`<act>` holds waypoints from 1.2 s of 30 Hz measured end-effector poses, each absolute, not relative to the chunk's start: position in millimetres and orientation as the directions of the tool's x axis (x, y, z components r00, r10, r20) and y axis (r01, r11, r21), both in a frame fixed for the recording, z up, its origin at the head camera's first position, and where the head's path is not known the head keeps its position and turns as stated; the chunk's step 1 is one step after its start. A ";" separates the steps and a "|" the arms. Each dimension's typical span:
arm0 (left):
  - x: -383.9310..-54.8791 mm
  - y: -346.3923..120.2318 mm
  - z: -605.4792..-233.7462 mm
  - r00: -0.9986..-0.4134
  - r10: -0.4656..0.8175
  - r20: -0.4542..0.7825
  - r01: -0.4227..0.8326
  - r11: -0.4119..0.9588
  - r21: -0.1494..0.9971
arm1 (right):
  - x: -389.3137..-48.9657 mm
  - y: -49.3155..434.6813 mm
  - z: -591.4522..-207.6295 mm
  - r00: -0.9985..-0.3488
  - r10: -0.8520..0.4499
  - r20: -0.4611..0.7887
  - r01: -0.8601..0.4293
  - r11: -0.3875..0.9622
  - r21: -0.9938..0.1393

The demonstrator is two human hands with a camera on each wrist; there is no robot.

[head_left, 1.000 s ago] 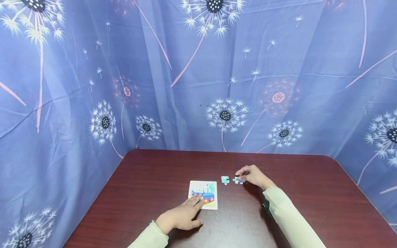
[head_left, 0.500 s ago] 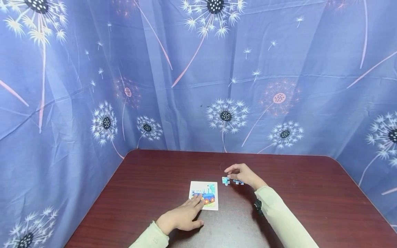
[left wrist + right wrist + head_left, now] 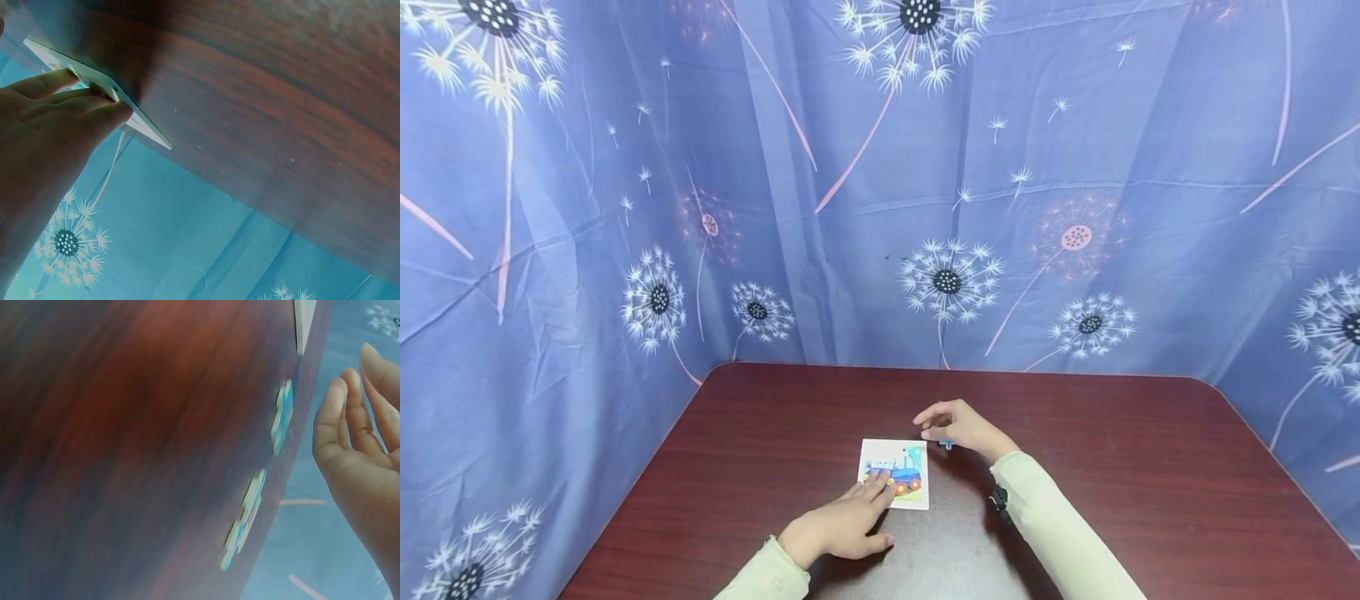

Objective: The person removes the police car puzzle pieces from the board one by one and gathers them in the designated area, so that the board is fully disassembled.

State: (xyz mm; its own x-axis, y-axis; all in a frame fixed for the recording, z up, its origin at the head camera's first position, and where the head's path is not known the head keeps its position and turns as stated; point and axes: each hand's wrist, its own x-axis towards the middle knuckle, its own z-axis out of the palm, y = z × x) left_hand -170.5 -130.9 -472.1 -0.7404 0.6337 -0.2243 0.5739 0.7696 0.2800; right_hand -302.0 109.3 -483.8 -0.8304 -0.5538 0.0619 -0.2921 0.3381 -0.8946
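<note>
My left hand (image 3: 842, 523) rests with straight fingers on a square picture puzzle board (image 3: 880, 445), which has a white border and a blue tractor picture. In the left wrist view, the fingertips press on the thin board (image 3: 150, 131). My right hand (image 3: 964, 429) hovers by the board's far right corner, fingers loosely bent and holding nothing. Under it a blue jigsaw piece (image 3: 946, 444) partly shows. The right wrist view has two jigsaw pieces lying apart on the table, one nearer the board (image 3: 284, 419) and another piece (image 3: 245, 519) farther off; the head view hides that second one.
A dark red-brown wooden table (image 3: 1135, 467) lies under both hands. Behind it and along the left hangs a blue curtain (image 3: 850, 283) with dandelion prints. A dark band (image 3: 1000, 502) sits at the right wrist.
My right hand has moved left, from over the right jigsaw piece, past the other piece, to near the board's corner. The left hand stays on the board, which has not moved.
</note>
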 end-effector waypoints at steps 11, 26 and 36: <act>-171.7 -131.0 -473.3 -0.743 0.631 -0.223 0.565 0.770 0.297 | -296.7 89.0 -487.6 -0.768 -0.639 0.039 -0.368 0.391 -0.844; -171.9 -132.9 -471.7 -0.742 0.635 -0.215 0.574 0.767 0.285 | -293.1 83.6 -488.3 -0.746 -0.666 0.001 -0.401 0.447 -0.800; -171.4 -132.1 -473.0 -0.736 0.639 -0.225 0.577 0.765 0.285 | -291.2 83.9 -492.7 -0.727 -0.686 0.025 -0.461 0.461 -0.758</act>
State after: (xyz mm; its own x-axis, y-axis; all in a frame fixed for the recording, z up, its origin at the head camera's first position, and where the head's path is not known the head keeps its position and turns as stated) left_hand -171.4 -132.1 -473.0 -0.7356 0.6389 -0.2252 0.5774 0.7652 0.2847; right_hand -291.2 83.9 -492.7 -0.7271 -0.6861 0.0245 -0.4609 0.4614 -0.7581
